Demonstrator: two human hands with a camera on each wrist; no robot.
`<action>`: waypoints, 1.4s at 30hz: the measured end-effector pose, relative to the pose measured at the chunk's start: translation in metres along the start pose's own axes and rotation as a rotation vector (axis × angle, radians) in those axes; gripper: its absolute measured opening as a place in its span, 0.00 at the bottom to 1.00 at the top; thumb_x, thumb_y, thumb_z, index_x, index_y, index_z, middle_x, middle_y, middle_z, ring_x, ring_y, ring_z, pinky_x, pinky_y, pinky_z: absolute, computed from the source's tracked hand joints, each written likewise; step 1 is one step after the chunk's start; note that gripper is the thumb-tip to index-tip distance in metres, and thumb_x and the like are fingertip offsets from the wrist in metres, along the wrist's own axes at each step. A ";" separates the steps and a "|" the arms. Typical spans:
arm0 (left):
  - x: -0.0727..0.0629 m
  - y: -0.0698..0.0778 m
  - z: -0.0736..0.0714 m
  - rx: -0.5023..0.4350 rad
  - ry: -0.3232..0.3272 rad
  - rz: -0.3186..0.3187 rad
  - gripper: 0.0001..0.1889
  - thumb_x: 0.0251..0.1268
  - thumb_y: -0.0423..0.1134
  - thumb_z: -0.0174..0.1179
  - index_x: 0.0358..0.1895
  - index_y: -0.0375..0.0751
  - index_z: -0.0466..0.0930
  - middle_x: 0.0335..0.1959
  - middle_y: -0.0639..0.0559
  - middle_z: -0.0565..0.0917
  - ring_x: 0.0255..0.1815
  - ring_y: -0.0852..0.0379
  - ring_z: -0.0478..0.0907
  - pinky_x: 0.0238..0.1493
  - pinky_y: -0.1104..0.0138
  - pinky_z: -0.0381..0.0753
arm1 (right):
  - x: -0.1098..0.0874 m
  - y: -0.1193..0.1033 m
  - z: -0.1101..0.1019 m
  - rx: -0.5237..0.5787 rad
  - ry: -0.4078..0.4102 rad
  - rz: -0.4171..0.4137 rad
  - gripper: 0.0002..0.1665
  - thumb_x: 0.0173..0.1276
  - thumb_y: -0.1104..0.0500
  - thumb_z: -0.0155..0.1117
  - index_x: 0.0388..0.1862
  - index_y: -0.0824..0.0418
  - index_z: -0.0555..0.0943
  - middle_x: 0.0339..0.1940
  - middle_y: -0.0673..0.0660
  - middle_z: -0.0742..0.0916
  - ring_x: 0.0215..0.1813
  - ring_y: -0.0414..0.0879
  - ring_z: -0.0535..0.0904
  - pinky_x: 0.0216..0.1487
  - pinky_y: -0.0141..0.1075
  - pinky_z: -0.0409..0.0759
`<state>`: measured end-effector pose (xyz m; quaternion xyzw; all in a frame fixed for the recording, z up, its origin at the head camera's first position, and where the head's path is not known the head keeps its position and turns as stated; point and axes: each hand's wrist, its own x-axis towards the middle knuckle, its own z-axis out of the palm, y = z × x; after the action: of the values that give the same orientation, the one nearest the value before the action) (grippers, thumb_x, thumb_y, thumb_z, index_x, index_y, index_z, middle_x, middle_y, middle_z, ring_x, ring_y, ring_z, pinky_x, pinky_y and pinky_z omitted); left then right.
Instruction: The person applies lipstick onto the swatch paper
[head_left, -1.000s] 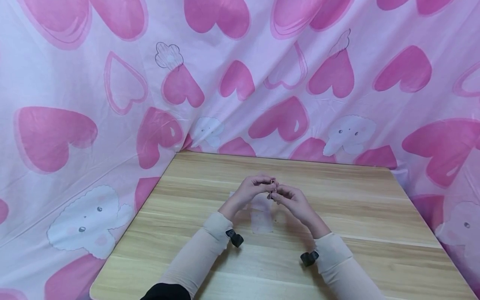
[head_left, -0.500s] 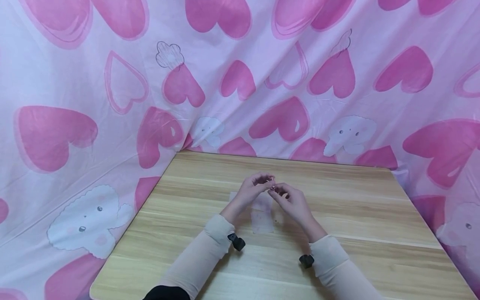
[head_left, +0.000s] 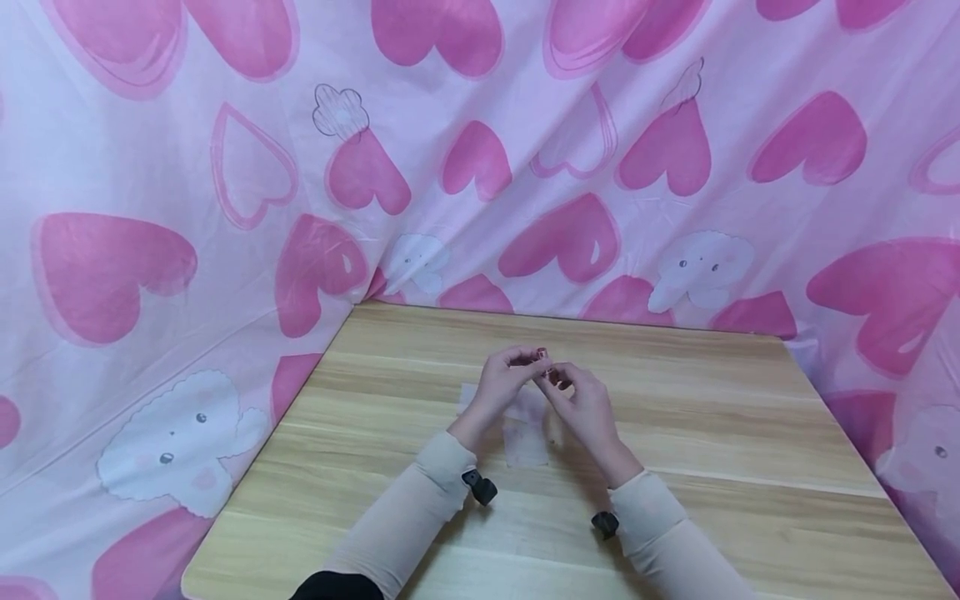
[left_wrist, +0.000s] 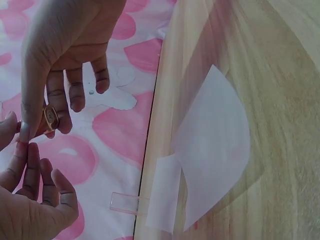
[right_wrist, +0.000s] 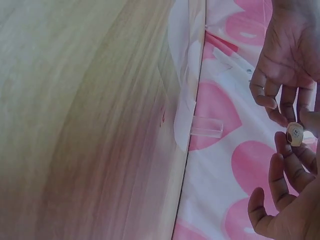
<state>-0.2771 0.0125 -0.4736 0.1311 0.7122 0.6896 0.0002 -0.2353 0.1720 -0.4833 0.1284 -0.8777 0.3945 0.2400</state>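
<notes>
Between both hands is a small reddish tube with a gold, rounded-rectangular end [left_wrist: 51, 118], like a lipstick. In the right wrist view that end [right_wrist: 295, 134] shows a round printed mark. My left hand [head_left: 501, 386] pinches one end at thumb and fingertips, where a bit of red [head_left: 542, 353] shows. The fingertips of my right hand [head_left: 591, 406] grip the gold end, and its remaining fingers spread loosely. In the left wrist view, my right hand comes from the top and my left hand [left_wrist: 40, 205] from the lower left. Fingers hide most of the tube.
Under the hands, whitish thin sheets [head_left: 527, 443] lie on the wooden table [head_left: 720, 467]. A clear, narrow rectangular piece [left_wrist: 129, 203] stands up by the sheets. A small red mark [right_wrist: 162, 116] shows on the wood. A pink heart-print curtain [head_left: 555, 237] hangs behind the table.
The tube has shifted in the fingers; its dark lower end no longer shows, and red appears above the left thumb. Both wrists have drawn slightly closer together.
</notes>
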 end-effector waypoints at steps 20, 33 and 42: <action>0.002 -0.001 -0.013 -0.048 -0.142 0.010 0.15 0.65 0.47 0.70 0.45 0.38 0.89 0.45 0.54 0.87 0.52 0.57 0.81 0.57 0.60 0.80 | 0.002 0.010 -0.011 0.339 -0.253 0.179 0.19 0.72 0.41 0.64 0.49 0.53 0.87 0.39 0.47 0.89 0.46 0.44 0.83 0.49 0.42 0.80; 0.002 -0.004 -0.021 -0.143 -0.327 0.022 0.17 0.71 0.42 0.64 0.54 0.33 0.84 0.47 0.50 0.85 0.50 0.52 0.83 0.56 0.57 0.80 | 0.004 0.016 -0.017 0.824 -0.482 0.326 0.22 0.80 0.51 0.55 0.55 0.69 0.81 0.40 0.54 0.85 0.46 0.47 0.79 0.46 0.39 0.79; -0.001 0.000 -0.024 -0.100 -0.333 0.008 0.15 0.71 0.44 0.64 0.53 0.39 0.86 0.47 0.51 0.87 0.52 0.54 0.82 0.56 0.57 0.78 | 0.004 0.014 -0.019 0.952 -0.528 0.294 0.21 0.81 0.55 0.54 0.56 0.74 0.79 0.42 0.55 0.84 0.46 0.45 0.79 0.45 0.34 0.81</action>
<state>-0.2808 -0.0112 -0.4727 0.2460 0.6667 0.6929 0.1219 -0.2382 0.1957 -0.4796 0.1932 -0.6419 0.7307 -0.1294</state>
